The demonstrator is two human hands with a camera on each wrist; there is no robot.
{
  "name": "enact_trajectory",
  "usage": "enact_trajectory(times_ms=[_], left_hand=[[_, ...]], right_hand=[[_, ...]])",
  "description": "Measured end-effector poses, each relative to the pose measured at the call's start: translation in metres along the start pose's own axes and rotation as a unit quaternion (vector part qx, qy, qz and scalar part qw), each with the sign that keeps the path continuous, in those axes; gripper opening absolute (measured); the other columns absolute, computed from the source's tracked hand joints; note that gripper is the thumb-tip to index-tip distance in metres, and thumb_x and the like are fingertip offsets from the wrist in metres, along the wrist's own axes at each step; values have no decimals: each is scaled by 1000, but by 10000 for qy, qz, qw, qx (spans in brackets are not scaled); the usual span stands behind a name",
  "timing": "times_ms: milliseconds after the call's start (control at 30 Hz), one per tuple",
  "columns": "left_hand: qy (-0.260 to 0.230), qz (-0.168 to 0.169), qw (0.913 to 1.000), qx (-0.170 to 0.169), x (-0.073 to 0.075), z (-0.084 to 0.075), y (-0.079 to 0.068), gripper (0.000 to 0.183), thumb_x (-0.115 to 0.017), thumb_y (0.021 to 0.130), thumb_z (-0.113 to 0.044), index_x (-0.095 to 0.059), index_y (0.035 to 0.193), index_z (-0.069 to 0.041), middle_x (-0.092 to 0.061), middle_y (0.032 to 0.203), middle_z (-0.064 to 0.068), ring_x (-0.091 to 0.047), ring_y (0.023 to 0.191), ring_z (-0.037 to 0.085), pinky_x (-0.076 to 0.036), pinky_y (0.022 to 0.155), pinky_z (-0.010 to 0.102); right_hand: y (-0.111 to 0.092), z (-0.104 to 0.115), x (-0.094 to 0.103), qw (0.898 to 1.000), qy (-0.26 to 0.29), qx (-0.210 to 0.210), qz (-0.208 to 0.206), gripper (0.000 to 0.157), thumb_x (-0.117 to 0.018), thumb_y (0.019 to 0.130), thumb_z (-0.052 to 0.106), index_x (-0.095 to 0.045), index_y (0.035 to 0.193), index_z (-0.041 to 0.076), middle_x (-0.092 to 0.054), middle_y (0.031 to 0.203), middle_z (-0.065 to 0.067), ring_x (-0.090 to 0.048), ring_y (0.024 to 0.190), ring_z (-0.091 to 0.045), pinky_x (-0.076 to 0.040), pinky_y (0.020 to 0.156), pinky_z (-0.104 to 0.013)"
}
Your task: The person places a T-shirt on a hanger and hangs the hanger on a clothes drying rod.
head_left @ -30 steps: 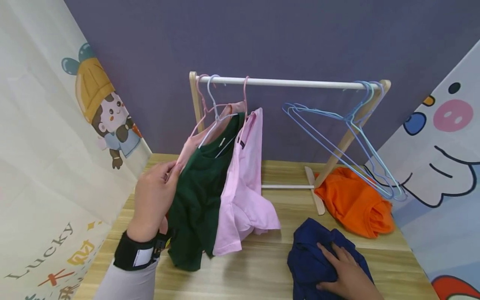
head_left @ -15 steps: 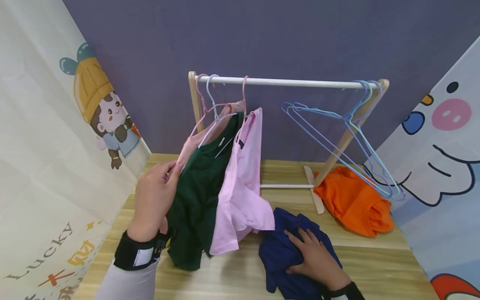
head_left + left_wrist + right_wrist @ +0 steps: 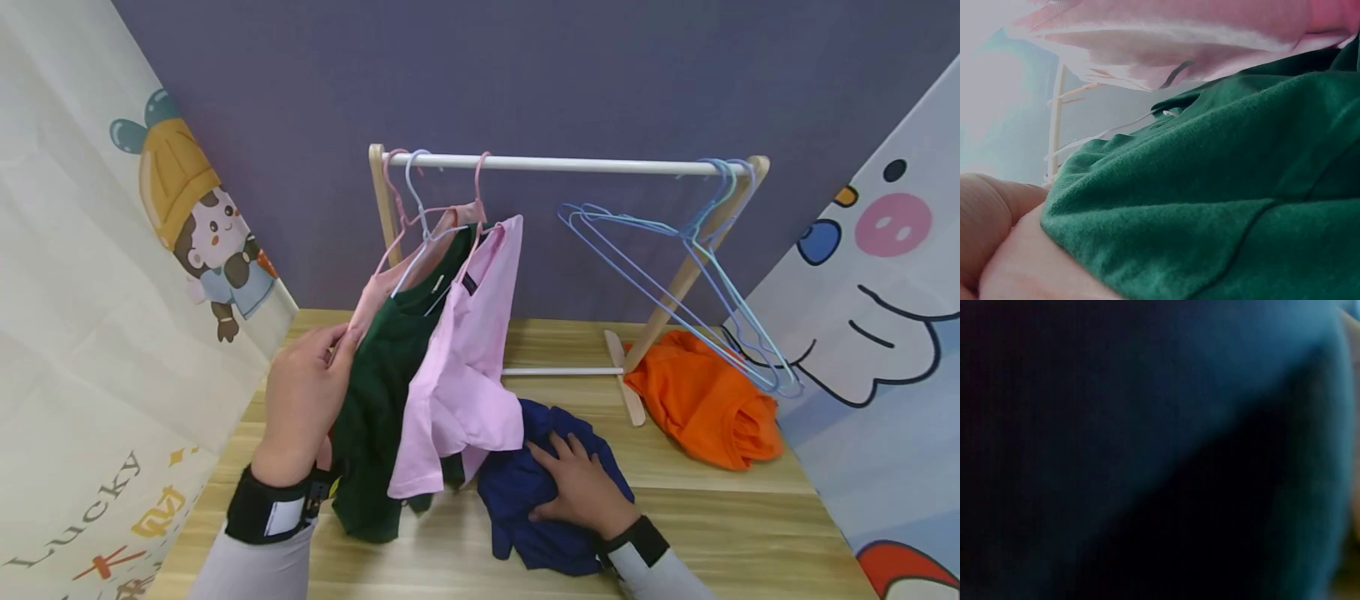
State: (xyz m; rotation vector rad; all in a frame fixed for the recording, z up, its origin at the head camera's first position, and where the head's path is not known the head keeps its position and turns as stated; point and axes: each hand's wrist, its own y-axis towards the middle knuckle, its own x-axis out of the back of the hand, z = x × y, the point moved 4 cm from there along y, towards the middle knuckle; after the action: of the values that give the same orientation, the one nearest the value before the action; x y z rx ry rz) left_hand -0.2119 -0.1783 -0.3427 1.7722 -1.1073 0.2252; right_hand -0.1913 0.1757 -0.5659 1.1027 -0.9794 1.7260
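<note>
The left hand (image 3: 303, 396) pinches the edge of the peach shirt (image 3: 367, 304), low on its shoulder, between thumb and fingers. The right hand (image 3: 581, 492) rests on the dark blue cloth (image 3: 513, 504) with its fingers spread out, not curled round it. The blue cloth lies in a crumpled heap on the table (image 3: 720, 533), right by the bottom of the pink shirt (image 3: 465, 392); I can't tell if they touch. The peach shirt hangs by its hanger (image 3: 404, 219) from the white bar (image 3: 592, 165).

All this cloth looks soft, floppy and light. It should not break, but the heap could bunch up or slide. Its collar or shoulders seem the best spots to hold, though I can't see which fold is which. The peach shirt likely needs a gentle pinch, as a hard tug could pull it off.
</note>
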Motion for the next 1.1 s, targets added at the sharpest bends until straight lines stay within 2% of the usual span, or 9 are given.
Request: enact_trajectory(times_ms=[200, 367, 800, 967, 1033, 1100], left_hand=[[81, -10, 10000, 7, 0, 1, 0, 25, -73, 98, -14, -75, 113, 5, -77, 103, 23, -72, 85, 41, -61, 68, 51], [113, 1, 9999, -11, 0, 1, 0, 24, -73, 98, -13, -75, 112, 6, -76, 101, 24, -71, 84, 41, -60, 66, 52], [121, 12, 9999, -23, 0, 2, 1, 25, -72, 98, -14, -75, 112, 6, -76, 102, 24, -72, 85, 41, -61, 68, 53], [128, 75, 9999, 2, 1, 2, 0, 25, -72, 98, -14, -75, 113, 6, -76, 102, 24, -72, 87, 41, -61, 70, 54], [137, 115, 9998, 15, 2, 2, 0, 25, -72, 98, -15, -74, 114, 5, -76, 103, 24, -72, 87, 41, -61, 70, 53], [157, 153, 9998, 25, 2, 2, -1, 26, -72, 99, -16, -74, 114, 5, -76, 103, 24, -71, 88, 41, -61, 70, 54]], right_hand=[[13, 15, -3, 9998, -95, 164, -52, 106, -91, 63, 67, -54, 152, 24, -43, 159, -24, -37, 142, -62, -37, 96, -87], [18, 24, -4, 9999, -78, 139, 3, 107, -91, 63, 67, -54, 152, 22, -42, 160, -25, -36, 143, -63, -36, 96, -88], [16, 23, 1, 9996, -255, 62, 40, 107, -89, 64, 70, -52, 153, 23, -43, 160, -23, -40, 143, -58, -39, 97, -85], [10, 18, 20, 9993, -129, 349, 55, 106, -85, 68, 70, -48, 155, 23, -46, 158, -23, -47, 139, -53, -44, 100, -77], [7, 16, 38, 9985, -96, 543, -70, 104, -84, 72, 69, -47, 156, 21, -49, 155, -23, -52, 136, -50, -47, 103, -72], [3, 15, 63, 9958, -173, 787, -441, 100, -82, 77, 66, -47, 156, 17, -52, 152, -24, -56, 133, -49, -48, 105, -67]])
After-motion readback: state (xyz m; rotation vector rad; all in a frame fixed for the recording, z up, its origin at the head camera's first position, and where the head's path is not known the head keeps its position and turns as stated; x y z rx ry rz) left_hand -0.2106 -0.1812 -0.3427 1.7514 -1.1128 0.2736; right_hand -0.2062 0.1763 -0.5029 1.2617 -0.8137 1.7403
